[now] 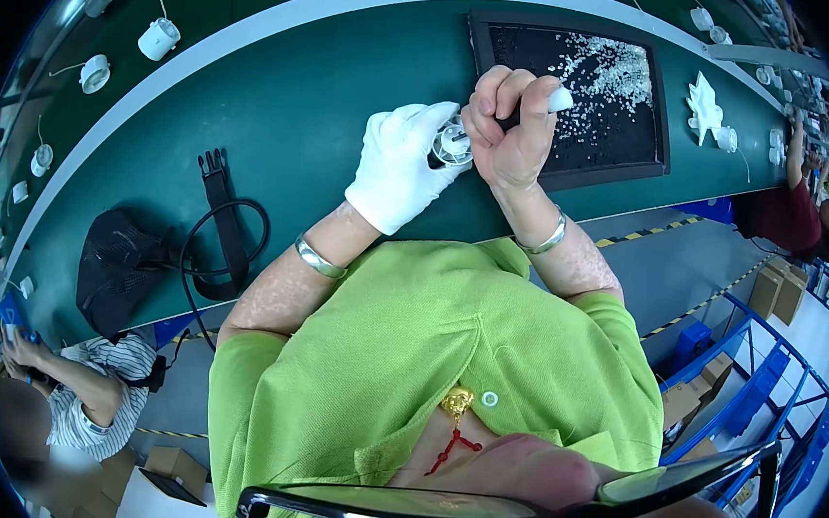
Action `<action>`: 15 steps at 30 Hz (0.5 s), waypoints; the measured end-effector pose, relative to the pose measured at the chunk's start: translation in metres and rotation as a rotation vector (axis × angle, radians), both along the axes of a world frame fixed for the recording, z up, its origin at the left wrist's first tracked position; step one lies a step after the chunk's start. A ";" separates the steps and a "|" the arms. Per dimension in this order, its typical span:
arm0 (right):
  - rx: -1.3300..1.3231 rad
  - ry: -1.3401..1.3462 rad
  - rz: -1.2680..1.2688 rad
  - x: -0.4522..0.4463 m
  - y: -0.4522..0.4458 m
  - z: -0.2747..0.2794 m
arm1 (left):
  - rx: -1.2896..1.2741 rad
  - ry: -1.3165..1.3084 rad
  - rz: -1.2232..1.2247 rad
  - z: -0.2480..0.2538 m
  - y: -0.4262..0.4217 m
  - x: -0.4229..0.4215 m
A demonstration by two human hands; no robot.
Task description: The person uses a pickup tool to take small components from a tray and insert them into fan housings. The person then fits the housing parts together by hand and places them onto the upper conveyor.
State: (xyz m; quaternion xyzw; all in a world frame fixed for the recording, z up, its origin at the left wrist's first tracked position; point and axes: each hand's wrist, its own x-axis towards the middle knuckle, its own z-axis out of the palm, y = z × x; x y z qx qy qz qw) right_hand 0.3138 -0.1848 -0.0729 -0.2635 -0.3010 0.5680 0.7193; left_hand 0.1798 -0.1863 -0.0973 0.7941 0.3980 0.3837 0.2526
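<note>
My left hand (401,161), in a white glove, is closed around a small round white housing (453,143) with an open inside. My bare right hand (515,126) is right beside the housing with its fingers curled in, and a white finger cot (559,99) covers the tip of its thumb. Whatever the right fingers pinch, if anything, is hidden. Behind the right hand lies a black tray (562,178) with many small clear pieces (609,75) scattered in it, mostly toward its far right side.
A black bag (121,270) with a strap and cable lies on the green table (321,86) at left. A crumpled white glove (704,108) is right of the tray. White housings with wires (159,38) line the far strip. Co-workers (798,211) sit at both sides.
</note>
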 end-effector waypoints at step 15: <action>0.175 -0.801 -0.122 -0.014 -0.010 0.004 | -0.122 0.004 -0.116 0.005 0.004 -0.004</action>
